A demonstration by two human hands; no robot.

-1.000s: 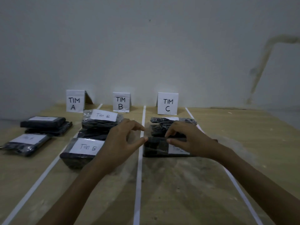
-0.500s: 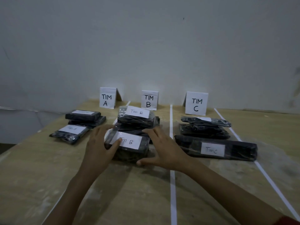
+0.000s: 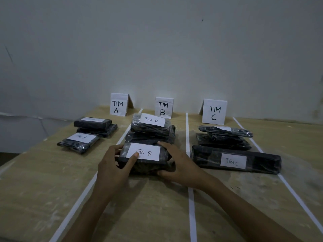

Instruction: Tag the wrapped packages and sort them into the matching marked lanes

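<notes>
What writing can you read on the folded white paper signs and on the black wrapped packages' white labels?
"TIM A": left folded white paper sign
"TIM B": middle paper sign
"TIM C": right paper sign
"Tim A": front left-lane black wrapped package
"Tim B": rear middle-lane package
"Tim B": front middle-lane package
"Tim C": long right-lane package
Too blurred: rear left-lane package, rear right-lane package.
</notes>
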